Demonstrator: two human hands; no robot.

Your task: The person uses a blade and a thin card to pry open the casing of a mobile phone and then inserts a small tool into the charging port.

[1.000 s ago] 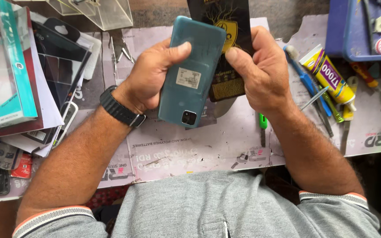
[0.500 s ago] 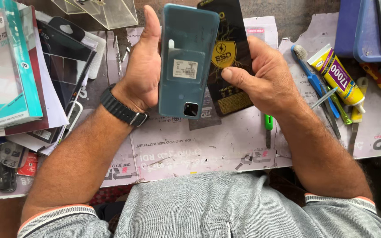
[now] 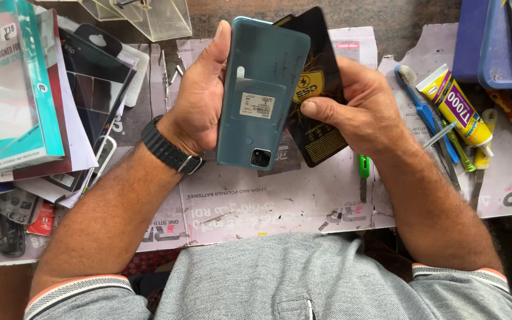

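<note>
Cluttered paper-covered bench; teal smooth phone upright, camera end down, clamped by left hand; right hand pinching glossy black pouch behind.

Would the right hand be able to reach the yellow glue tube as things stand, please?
Probably not at once: the right hand holds the black card behind the teal phone. The yellow glue tube lies uncovered just beyond it.

Bright even daylight, soft faint shadows, sharp focus throughout, mild glare on plastic packaging
</note>
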